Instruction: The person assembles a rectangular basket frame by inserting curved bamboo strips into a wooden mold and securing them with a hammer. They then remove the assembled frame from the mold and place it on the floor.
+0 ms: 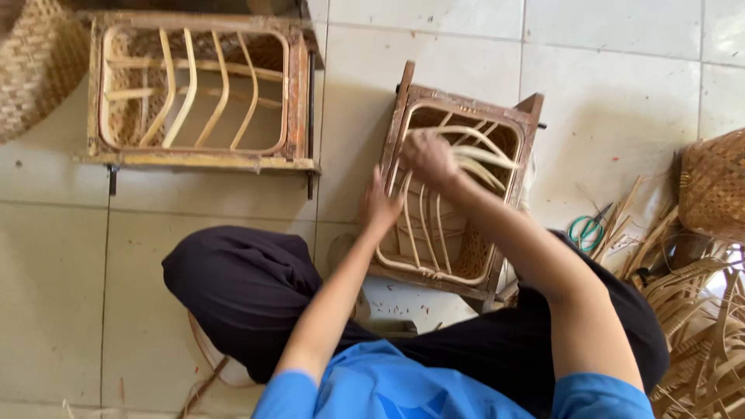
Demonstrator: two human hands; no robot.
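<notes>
The right hand [428, 157] is blurred, so its grip on the pale cane strips [481, 159] cannot be told. The woven basket [35, 66] at ten o'clock is cut off by the edge, as are the basket [714, 186] at three o'clock and the strip pile [702, 334] at four o'clock. The green-handled scissors [587, 227] are partly hidden by strips.

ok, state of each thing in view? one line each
left hand: fingers resting on the near frame's left edge
right hand: blurred, closed on pale rattan strips
near frame: tilted, ribs bare, partly woven
far frame: flat on floor, untouched
scissors: on floor, unheld
loose strips: piled at right
</notes>
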